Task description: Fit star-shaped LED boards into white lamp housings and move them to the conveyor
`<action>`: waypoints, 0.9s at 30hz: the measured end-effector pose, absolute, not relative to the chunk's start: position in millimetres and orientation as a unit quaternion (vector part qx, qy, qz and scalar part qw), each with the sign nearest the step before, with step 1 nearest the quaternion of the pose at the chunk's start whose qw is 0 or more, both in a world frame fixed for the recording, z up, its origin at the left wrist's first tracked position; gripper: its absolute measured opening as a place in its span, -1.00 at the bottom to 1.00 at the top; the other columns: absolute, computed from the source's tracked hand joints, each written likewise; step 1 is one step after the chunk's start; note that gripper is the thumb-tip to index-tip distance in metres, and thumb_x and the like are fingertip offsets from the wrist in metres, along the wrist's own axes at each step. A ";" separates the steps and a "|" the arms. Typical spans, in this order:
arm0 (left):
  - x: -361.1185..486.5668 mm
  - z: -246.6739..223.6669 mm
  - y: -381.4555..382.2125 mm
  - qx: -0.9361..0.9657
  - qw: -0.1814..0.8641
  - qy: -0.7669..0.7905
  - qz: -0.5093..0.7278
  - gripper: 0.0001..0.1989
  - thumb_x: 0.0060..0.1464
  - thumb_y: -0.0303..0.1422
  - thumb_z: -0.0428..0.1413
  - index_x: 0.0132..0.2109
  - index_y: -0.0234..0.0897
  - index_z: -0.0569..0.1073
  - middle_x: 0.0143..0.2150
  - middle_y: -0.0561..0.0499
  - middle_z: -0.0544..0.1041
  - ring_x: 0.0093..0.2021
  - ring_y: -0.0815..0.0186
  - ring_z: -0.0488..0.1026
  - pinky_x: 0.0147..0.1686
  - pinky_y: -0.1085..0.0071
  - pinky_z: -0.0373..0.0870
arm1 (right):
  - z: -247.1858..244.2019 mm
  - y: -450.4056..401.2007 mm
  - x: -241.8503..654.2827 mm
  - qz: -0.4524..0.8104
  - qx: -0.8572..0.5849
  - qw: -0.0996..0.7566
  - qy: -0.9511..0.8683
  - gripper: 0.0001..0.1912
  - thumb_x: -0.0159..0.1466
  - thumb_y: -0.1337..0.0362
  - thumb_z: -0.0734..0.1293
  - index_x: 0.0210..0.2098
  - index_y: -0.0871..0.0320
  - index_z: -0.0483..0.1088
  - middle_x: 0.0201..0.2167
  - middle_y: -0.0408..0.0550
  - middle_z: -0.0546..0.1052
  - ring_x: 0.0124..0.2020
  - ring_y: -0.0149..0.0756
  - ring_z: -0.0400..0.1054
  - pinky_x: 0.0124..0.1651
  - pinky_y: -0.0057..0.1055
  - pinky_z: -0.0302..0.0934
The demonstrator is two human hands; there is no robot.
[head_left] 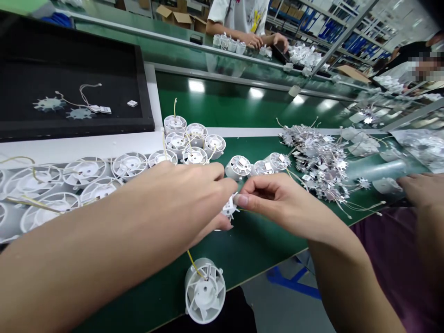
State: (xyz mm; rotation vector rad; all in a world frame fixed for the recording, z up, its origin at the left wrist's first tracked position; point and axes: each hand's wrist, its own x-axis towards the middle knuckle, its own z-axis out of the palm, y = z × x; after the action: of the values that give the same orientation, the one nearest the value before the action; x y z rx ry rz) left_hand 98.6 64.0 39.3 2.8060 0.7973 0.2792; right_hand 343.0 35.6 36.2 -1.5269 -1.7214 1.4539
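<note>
My left hand and my right hand meet over a small white plastic housing, mostly hidden by my fingers. My left fingers wrap it while my right fingertips pinch its edge. Just beyond them stand white spoked round housings with small square-topped metal parts. Many more fill the bench at left, several trailing thin yellowish wires. A heap of star-shaped metal boards with wires lies right of my right hand. One housing rests on its side near the bench's front edge.
A black-framed tray at upper left holds two star boards. The green bench runs ahead. A co-worker's hand reaches in at right. Across the bench, another person's hands work among white parts. Shelves stand behind.
</note>
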 end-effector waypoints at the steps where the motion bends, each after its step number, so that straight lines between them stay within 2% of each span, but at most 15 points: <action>1: 101.1 37.2 63.4 0.954 0.091 0.270 0.088 -0.79 0.34 -0.15 0.28 -0.06 -0.16 0.52 -0.17 0.05 0.57 -0.42 0.22 0.45 -0.45 0.26 0.07 | 33.1 36.7 343.9 0.519 -0.546 0.194 -0.628 -0.53 0.31 -0.11 0.55 -0.46 0.12 0.48 -0.57 -0.26 0.32 -0.51 -0.42 0.09 -0.46 -0.39 -0.02; 4: 109.8 32.7 60.6 0.958 0.066 0.272 0.065 -0.81 0.31 -0.21 0.32 -0.13 -0.21 0.52 -0.21 0.02 0.57 -0.41 0.19 0.47 -0.48 0.24 0.04 | 25.5 39.1 345.8 0.497 -0.544 0.162 -0.656 -0.51 0.36 -0.16 0.48 -0.42 0.12 0.50 -0.39 -0.14 0.51 -0.35 -0.31 0.31 -0.30 -0.34 0.14; 6: 113.0 31.8 58.8 0.957 0.068 0.280 0.035 -0.83 0.30 -0.25 0.33 -0.11 -0.22 0.55 -0.19 0.00 0.61 -0.36 0.15 0.54 -0.49 0.24 0.07 | 22.5 40.5 345.8 0.493 -0.545 0.139 -0.664 -0.50 0.37 -0.19 0.46 -0.41 0.12 0.50 -0.33 -0.09 0.57 -0.28 -0.26 0.37 -0.23 -0.30 0.20; 9: 111.1 31.0 58.2 0.955 0.083 0.284 -0.003 -0.85 0.29 -0.27 0.34 -0.09 -0.21 0.59 -0.14 0.02 0.67 -0.34 0.15 0.60 -0.51 0.24 0.08 | 20.7 42.0 343.6 0.509 -0.547 0.105 -0.657 -0.48 0.34 -0.21 0.46 -0.41 0.11 0.48 -0.42 -0.14 0.52 -0.36 -0.29 0.32 -0.28 -0.31 0.18; 13: 107.6 24.0 62.2 0.957 0.100 0.272 0.004 -0.85 0.30 -0.29 0.32 -0.04 -0.20 0.60 -0.05 0.02 0.71 -0.31 0.10 0.66 -0.49 0.23 0.11 | 21.0 41.2 339.7 0.508 -0.568 0.087 -0.642 -0.49 0.34 -0.20 0.46 -0.43 0.10 0.45 -0.48 -0.17 0.49 -0.41 -0.32 0.30 -0.34 -0.32 0.14; 15: 112.0 20.3 66.3 0.954 0.098 0.284 -0.011 -0.87 0.27 -0.27 0.33 -0.09 -0.16 0.61 -0.12 0.03 0.72 -0.32 0.08 0.67 -0.50 0.24 0.12 | 21.5 39.9 338.5 0.497 -0.577 0.087 -0.642 -0.52 0.36 -0.15 0.46 -0.44 0.10 0.44 -0.49 -0.18 0.50 -0.42 -0.32 0.31 -0.35 -0.32 0.14; 18: 126.0 22.9 72.5 0.939 0.100 0.318 -0.088 -0.85 0.16 -0.23 0.40 -0.18 -0.12 0.63 -0.29 0.07 0.70 -0.41 0.11 0.64 -0.57 0.27 -0.01 | 21.9 38.8 337.9 0.478 -0.585 0.082 -0.650 -0.61 0.39 0.00 0.46 -0.45 0.10 0.43 -0.49 -0.18 0.52 -0.43 -0.33 0.32 -0.35 -0.33 0.13; 22: 136.9 36.8 75.4 0.921 0.133 0.326 -0.169 -0.79 0.25 -0.29 0.39 0.01 -0.10 0.66 -0.11 0.05 0.74 -0.25 0.08 0.71 -0.53 0.32 0.10 | 20.1 38.0 339.4 0.468 -0.594 0.084 -0.649 -0.65 0.39 0.09 0.46 -0.46 0.10 0.42 -0.51 -0.18 0.53 -0.44 -0.34 0.36 -0.36 -0.36 0.17; 24: 132.3 37.5 75.1 0.927 0.141 0.313 -0.152 -0.81 0.27 -0.31 0.37 0.02 -0.12 0.65 -0.09 0.05 0.74 -0.24 0.10 0.71 -0.50 0.32 0.15 | 18.8 36.4 341.5 0.497 -0.589 0.111 -0.627 -0.70 0.36 0.07 0.49 -0.38 0.10 0.46 -0.48 -0.18 0.56 -0.44 -0.33 0.41 -0.36 -0.36 0.24; 27: 116.5 25.5 75.5 0.953 0.132 0.266 -0.057 -0.79 0.31 -0.28 0.34 0.06 -0.12 0.62 -0.11 0.07 0.74 -0.29 0.12 0.69 -0.49 0.30 0.17 | 17.8 31.8 345.7 0.507 -0.573 0.142 -0.628 -0.82 0.37 0.13 0.48 -0.23 0.11 0.57 -0.41 -0.14 0.65 -0.41 -0.28 0.48 -0.33 -0.34 0.31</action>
State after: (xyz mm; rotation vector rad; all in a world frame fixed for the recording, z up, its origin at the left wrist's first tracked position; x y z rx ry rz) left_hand 116.5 75.5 25.5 2.7661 0.7719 -0.1657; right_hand 345.7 31.8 17.8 -1.6532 -1.8109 1.4636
